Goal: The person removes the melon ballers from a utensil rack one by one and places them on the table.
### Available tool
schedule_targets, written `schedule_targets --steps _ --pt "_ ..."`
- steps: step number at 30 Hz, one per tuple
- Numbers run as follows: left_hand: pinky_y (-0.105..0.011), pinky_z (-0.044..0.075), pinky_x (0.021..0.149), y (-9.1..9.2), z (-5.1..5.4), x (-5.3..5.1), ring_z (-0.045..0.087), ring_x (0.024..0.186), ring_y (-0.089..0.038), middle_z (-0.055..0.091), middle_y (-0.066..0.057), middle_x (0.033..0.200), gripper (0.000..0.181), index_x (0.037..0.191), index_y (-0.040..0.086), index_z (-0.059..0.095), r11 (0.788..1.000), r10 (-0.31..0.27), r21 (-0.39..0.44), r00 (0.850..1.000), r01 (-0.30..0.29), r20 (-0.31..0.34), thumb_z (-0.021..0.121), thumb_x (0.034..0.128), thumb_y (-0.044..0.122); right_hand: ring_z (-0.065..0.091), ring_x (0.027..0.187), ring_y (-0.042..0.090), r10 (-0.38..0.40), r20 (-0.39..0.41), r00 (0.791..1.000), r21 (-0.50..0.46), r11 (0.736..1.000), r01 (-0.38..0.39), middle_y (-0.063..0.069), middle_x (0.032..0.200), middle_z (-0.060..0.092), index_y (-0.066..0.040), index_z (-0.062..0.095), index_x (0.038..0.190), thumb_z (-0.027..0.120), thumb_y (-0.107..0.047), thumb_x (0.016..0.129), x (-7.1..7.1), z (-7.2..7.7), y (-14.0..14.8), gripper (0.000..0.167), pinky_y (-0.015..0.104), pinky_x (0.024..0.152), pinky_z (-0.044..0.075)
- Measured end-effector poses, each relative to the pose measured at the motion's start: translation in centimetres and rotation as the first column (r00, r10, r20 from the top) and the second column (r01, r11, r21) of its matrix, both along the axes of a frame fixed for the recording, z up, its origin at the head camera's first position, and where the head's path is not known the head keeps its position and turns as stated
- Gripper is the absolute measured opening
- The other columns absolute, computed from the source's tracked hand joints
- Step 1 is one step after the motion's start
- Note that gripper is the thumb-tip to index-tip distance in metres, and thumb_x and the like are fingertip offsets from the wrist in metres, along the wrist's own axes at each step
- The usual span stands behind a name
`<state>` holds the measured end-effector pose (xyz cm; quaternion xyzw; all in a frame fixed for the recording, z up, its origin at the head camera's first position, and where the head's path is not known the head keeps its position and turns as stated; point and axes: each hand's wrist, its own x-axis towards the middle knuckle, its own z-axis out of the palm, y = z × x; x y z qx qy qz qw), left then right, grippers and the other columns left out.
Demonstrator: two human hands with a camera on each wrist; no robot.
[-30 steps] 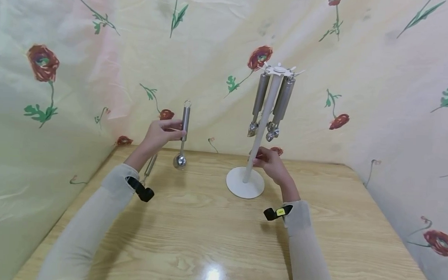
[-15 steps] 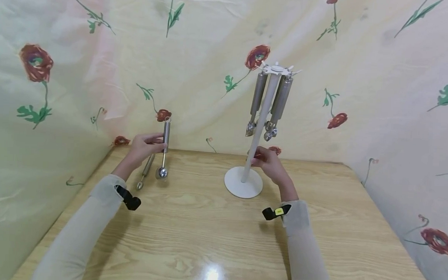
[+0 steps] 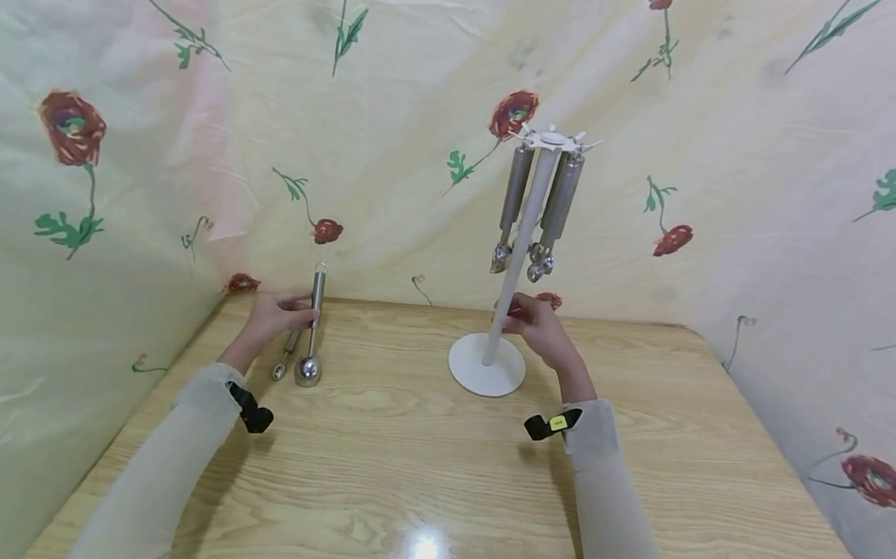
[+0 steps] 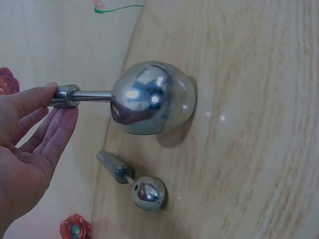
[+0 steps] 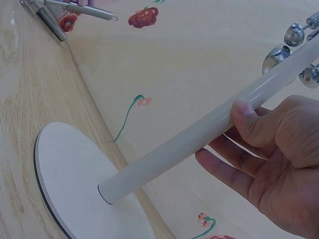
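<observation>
While the left hand (image 3: 269, 315) pinches the silver metal scoop with a cylindrical handle and round polished head (image 3: 309, 372), the right hand (image 3: 536, 323) grips the tall white stand with a slim pole and flat round base (image 3: 520, 258). Seen from the head camera, the scoop is near upright at the left of the pale wood-grained table (image 3: 379, 477), just beside a smaller silver metal utensil with a round end (image 3: 280, 371); a slow, light movement would probably spare the two a knock. Several silver metal utensils with grey handles (image 3: 517, 187) hang from the stand's top, so the pole is best held without any jolt.

From the left wrist, the thumb and fingertips close about the lower end of the scoop's handle, near its thin neck. Such a low hold should give good control, provided the wrist does not twist. The head is smooth and mirror-bright, close against or just above the wood; whether it touches cannot be told.

From the right wrist, the thumb presses one side of the pole while the fingers lie behind it; gentle, even pressure seems enough, since the base appears flat on the table.
</observation>
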<state>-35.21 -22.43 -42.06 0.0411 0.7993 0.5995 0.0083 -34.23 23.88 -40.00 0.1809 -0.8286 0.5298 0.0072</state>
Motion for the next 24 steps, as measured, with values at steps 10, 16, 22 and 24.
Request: schedule_targets --steps 10,16,22,24 --pt "-0.024 0.061 0.08 0.1 -1.6 -0.2 0.072 0.078 -0.003 0.07 -0.026 0.119 0.05 0.138 -0.003 0.059 0.996 0.036 -0.083 0.999 -0.033 0.037 0.076 0.0921 0.011 0.064 0.106 0.034 -0.006 -0.001 1.0 0.009 1.0 0.006 0.029 0.114 0.064 0.012 0.059 0.125 0.06 0.005 0.098 0.1 -0.2 0.1 0.028 0.044 0.095 0.059" --pt "-0.023 0.061 0.076 0.1 -2.3 -0.4 0.071 0.076 -0.004 0.072 -0.024 0.118 0.048 0.136 -0.003 0.061 0.991 0.06 -0.125 0.996 -0.052 0.06 0.075 0.0926 0.01 0.065 0.106 0.034 -0.006 0.001 1.0 0.014 1.0 0.006 0.029 0.115 0.064 0.012 0.059 0.126 0.059 0.005 0.099 0.1 -0.2 0.0 0.028 0.045 0.096 0.059" --pt "-0.027 0.061 0.078 0.2 -2.2 -0.2 0.07 0.077 -0.005 0.068 -0.029 0.123 0.048 0.137 -0.003 0.06 0.985 0.06 -0.164 0.996 -0.05 0.06 0.073 0.0938 0.012 0.065 0.106 0.034 -0.007 0.006 1.0 0.014 1.0 0.007 0.028 0.115 0.063 0.01 0.06 0.126 0.058 0.006 0.099 0.2 -0.2 0.0 0.028 0.045 0.096 0.059" --pt "-0.028 0.061 0.078 0.3 -2.1 -0.1 0.07 0.078 -0.007 0.068 -0.029 0.123 0.048 0.138 -0.003 0.059 0.982 0.054 -0.185 0.997 -0.042 0.059 0.073 0.0944 0.012 0.065 0.106 0.034 -0.008 0.005 1.0 0.016 1.0 0.008 0.028 0.116 0.063 0.01 0.06 0.126 0.058 0.006 0.099 0.2 -0.1 0.0 0.028 0.045 0.096 0.059"
